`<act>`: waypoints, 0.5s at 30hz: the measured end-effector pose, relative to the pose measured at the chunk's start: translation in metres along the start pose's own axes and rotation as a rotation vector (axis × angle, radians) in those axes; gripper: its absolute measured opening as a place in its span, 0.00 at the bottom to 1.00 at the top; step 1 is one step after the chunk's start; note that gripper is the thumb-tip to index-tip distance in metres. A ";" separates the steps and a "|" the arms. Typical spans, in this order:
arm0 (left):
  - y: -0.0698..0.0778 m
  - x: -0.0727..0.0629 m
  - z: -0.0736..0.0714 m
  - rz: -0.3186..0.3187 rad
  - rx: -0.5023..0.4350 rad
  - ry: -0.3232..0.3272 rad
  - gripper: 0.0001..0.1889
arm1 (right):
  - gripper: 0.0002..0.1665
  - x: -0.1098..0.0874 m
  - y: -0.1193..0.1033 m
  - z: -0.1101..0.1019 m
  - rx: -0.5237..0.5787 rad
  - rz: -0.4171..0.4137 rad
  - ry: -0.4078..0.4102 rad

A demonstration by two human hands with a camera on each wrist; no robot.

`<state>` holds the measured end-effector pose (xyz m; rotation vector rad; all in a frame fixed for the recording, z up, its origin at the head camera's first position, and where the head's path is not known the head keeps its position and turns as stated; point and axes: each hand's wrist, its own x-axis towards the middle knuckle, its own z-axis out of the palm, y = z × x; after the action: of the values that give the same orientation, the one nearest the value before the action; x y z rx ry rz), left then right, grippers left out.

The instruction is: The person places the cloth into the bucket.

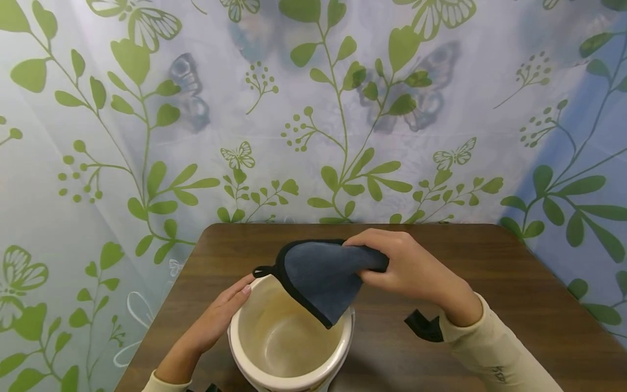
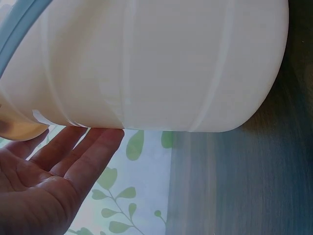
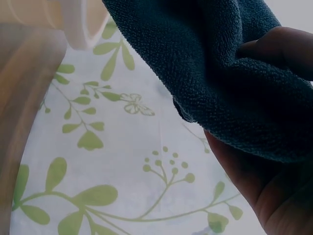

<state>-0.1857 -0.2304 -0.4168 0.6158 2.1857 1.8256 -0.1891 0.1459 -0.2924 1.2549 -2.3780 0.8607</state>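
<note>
A cream bucket (image 1: 290, 375) stands at the near side of the wooden table, its mouth facing up and its inside bare. My left hand (image 1: 217, 313) rests against the bucket's left rim. In the left wrist view, the fingers of that hand (image 2: 58, 178) lie fairly straight along the ribbed bucket wall (image 2: 161, 63). My right hand (image 1: 406, 264) grips a folded blue cloth (image 1: 318, 277) with black edging and a small hanging loop, held over the bucket's mouth. Close up in the right wrist view, the cloth (image 3: 195, 73) has a terry texture, bunched between thumb and fingers.
The brown wooden table (image 1: 499, 261) reaches back to a hanging curtain (image 1: 303, 136) printed with green leaves and butterflies. A pale blue handle (image 2: 19, 29) crosses the bucket's side. A black strap piece (image 1: 425, 325) sits by the right sleeve.
</note>
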 end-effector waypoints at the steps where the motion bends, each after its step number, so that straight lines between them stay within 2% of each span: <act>1: 0.000 0.000 0.000 0.003 0.001 -0.001 0.28 | 0.24 0.000 0.000 0.001 0.000 0.002 -0.002; 5: -0.002 0.002 0.002 0.031 0.001 -0.006 0.27 | 0.25 0.000 0.001 0.006 0.000 -0.002 -0.012; 9: -0.004 0.002 0.001 0.067 -0.030 -0.045 0.26 | 0.25 0.000 0.001 0.011 -0.009 -0.018 -0.024; 13: -0.005 0.000 0.000 0.070 -0.060 -0.085 0.26 | 0.25 0.001 0.001 0.016 -0.012 -0.027 -0.045; 15: -0.006 -0.001 0.001 0.062 -0.056 -0.082 0.26 | 0.24 0.000 0.001 0.018 -0.009 -0.025 -0.059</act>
<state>-0.1855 -0.2304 -0.4225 0.7403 2.0782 1.8502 -0.1897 0.1342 -0.3065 1.3209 -2.4036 0.8155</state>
